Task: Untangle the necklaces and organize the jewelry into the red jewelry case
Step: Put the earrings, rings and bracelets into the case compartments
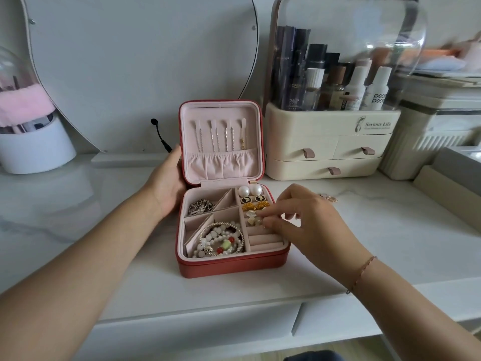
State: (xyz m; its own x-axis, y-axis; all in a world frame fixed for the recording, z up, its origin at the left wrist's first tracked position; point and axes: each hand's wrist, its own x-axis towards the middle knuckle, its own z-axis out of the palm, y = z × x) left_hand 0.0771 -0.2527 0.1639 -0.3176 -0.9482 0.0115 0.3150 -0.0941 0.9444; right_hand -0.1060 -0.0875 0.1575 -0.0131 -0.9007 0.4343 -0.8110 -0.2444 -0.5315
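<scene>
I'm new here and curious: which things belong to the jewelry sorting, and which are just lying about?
Job: red jewelry case, necklaces, pearl bracelets, earrings, loose gold piece.
Lying about: cosmetics organizer, mirror, brush holder.

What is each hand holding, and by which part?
Left hand grips the red jewelry case by its left edge near the hinge. Right hand pinches an earring; which part is hidden.
</scene>
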